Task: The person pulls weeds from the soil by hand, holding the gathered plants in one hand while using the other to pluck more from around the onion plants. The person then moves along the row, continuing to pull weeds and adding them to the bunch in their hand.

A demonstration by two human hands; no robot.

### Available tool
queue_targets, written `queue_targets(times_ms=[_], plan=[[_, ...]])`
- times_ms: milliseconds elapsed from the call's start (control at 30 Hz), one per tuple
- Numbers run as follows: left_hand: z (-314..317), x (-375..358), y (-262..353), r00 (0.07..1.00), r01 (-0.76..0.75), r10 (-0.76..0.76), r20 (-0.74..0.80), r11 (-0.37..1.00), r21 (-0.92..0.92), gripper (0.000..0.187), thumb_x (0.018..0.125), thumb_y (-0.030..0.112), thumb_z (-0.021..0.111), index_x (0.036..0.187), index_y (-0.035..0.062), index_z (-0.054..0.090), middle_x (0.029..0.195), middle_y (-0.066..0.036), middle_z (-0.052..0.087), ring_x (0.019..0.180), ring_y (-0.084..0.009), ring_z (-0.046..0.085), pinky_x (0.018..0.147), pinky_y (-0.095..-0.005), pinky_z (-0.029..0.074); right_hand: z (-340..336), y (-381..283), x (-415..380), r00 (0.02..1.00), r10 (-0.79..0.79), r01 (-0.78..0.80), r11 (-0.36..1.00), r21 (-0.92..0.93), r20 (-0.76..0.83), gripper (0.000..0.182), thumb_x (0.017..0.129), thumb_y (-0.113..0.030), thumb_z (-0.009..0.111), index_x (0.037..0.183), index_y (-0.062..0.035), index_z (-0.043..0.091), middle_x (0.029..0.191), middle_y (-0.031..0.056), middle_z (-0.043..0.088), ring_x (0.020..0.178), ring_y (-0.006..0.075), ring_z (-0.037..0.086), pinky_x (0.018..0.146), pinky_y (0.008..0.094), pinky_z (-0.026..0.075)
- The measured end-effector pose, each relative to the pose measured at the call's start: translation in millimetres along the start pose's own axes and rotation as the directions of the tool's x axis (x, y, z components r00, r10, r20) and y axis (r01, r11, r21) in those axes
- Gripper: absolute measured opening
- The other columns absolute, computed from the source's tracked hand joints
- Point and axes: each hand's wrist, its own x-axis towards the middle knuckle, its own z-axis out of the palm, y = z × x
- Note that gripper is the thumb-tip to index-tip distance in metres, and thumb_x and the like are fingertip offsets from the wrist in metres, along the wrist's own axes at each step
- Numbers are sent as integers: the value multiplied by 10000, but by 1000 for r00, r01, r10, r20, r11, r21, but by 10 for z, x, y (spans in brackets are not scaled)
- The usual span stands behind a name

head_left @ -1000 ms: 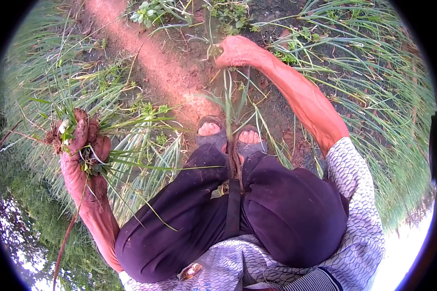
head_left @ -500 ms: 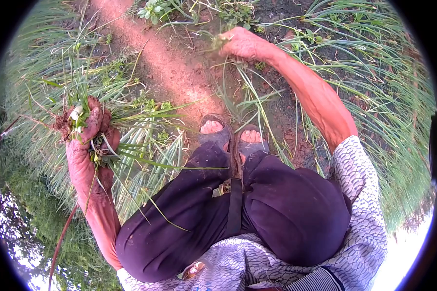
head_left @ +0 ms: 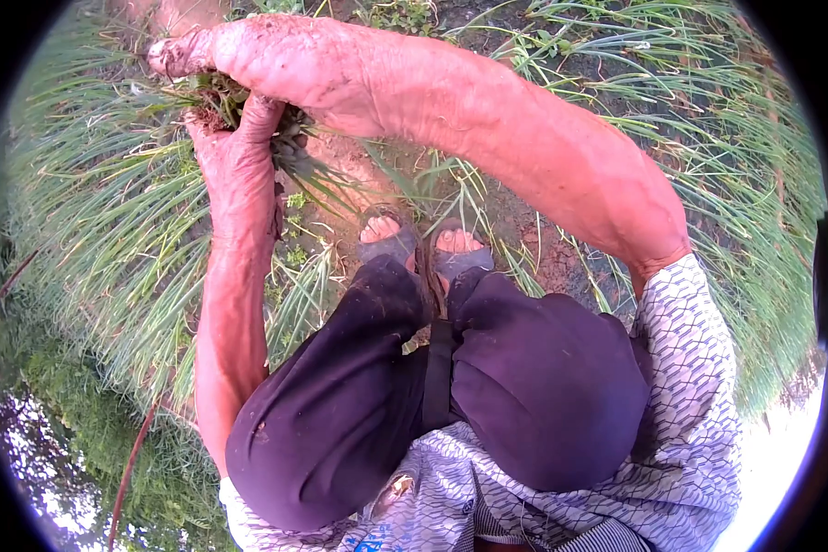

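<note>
In my left hand (head_left: 237,143) is a bunch of uprooted weeds (head_left: 216,99), with soil clinging to the roots and green blades hanging down on the right. The fingers of this hand are wrapped round the bunch, partly hidden behind it. My right hand (head_left: 248,57) reaches across from the right and lies over the top of the same bunch. Its fingers are pressed together and point left; their undersides, against the weeds, are hidden. Both hands are smeared with mud.
Rows of thin green onion-like plants (head_left: 110,212) grow on the left, and more such plants (head_left: 708,138) on the right. Between them runs a bare strip of reddish soil (head_left: 340,161). My sandalled feet (head_left: 388,241) and bent knees are below. A thin reddish stick (head_left: 131,474) stands at lower left.
My right hand has swung left from the soil at the top centre, over to the bunch. My left hand has moved up and to the right with the weeds.
</note>
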Motion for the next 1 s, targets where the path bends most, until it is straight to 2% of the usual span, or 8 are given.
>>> queue_targets(times_ms=[167, 367, 433, 467, 533, 600, 700, 1000], plan=[[96, -128, 158, 994, -58, 60, -88, 998, 20, 374, 809, 119, 671, 1132, 19, 512, 1029, -56, 585, 893, -134, 562, 797, -260, 455, -448, -202, -330, 995, 59, -43, 984, 170, -85, 322, 811, -330, 564, 942, -48, 646, 760, 104, 628, 740, 203, 610, 674, 332, 483], [101, -353, 658, 954, -164, 172, -247, 985, 55, 213, 825, 36, 578, 1027, -3, 521, 842, -117, 612, 612, -146, 574, 429, -213, 463, -1189, -345, -1215, 940, 331, -262, 858, 441, -85, 252, 842, -270, 539, 885, -51, 657, 692, 77, 628, 647, 196, 617, 602, 322, 501], [47, -410, 836, 941, -159, 130, -312, 985, -69, 195, 840, 47, 558, 1010, -37, 512, 875, -136, 588, 608, -119, 536, 399, -179, 419, -1100, -212, -1557, 855, 492, -519, 804, 289, 166, 192, 822, -164, 538, 848, -3, 641, 620, 101, 613, 555, 215, 607, 533, 321, 513], [-38, -424, 906, 944, -156, 97, -315, 974, -167, 193, 847, 53, 548, 1001, -56, 506, 897, -146, 573, 613, -107, 518, 389, -161, 392, -945, -82, -1711, 825, 540, -518, 841, -157, 165, 175, 787, -82, 522, 841, 48, 627, 639, 181, 610, 606, 292, 626, 600, 364, 527], [-189, -528, 1088, 994, -111, 102, -42, 944, -311, 199, 849, 43, 539, 987, -94, 494, 924, -148, 551, 640, -96, 483, 374, -145, 329, -371, 425, -2139, 713, 652, -521, 739, -427, 257, 188, 769, -64, 502, 840, 55, 629, 712, 229, 610, 689, 363, 627, 665, 411, 524], [-150, -647, 1217, 979, -181, 153, -132, 955, -234, 181, 850, 30, 532, 975, -94, 488, 893, -131, 532, 625, -94, 462, 368, -154, 325, 78, 902, -2378, 677, 721, -618, 666, -418, 148, 195, 770, -90, 511, 874, 46, 604, 771, 237, 613, 771, 381, 618, 683, 435, 507], [-154, -694, 1342, 988, -155, 140, -71, 942, -299, 166, 857, 20, 512, 971, -91, 464, 830, -93, 479, 595, -82, 424, 365, -155, 310, 255, 1195, -2198, 676, 665, -718, 692, -81, -318, 211, 765, -126, 528, 908, 25, 559, 801, 245, 604, 796, 395, 600, 694, 455, 487], [-32, -445, 1248, 939, -137, 116, -323, 990, -43, 163, 835, 28, 541, 951, -73, 488, 834, -104, 491, 567, -80, 400, 346, -153, 284, 570, 1659, -2051, 488, 637, -801, 598, -17, -597, 193, 773, -214, 531, 876, -51, 539, 766, 190, 612, 702, 384, 597, 617, 479, 460]])
